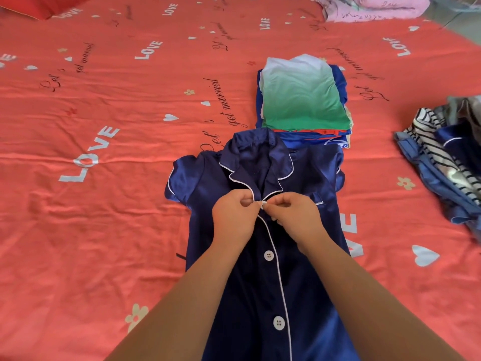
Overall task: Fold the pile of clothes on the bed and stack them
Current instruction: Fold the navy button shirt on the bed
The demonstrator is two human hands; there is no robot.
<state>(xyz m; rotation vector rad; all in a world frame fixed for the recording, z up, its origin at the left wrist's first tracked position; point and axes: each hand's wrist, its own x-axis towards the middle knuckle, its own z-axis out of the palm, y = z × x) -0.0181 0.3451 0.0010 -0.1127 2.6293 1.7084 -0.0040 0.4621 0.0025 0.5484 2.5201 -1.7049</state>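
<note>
The blue shirt (255, 282) lies flat on the bed (104, 204), at 6 o'clock from the folded stack (302, 100). The left hand (231, 217) and right hand (294, 214) pinch it with curled fingers at the top button (263, 204), probably closing it so it folds neatly.

We see from one camera on the head. It looks forward and down at the bed (104, 230), close above the blue shirt (260, 282).
</note>
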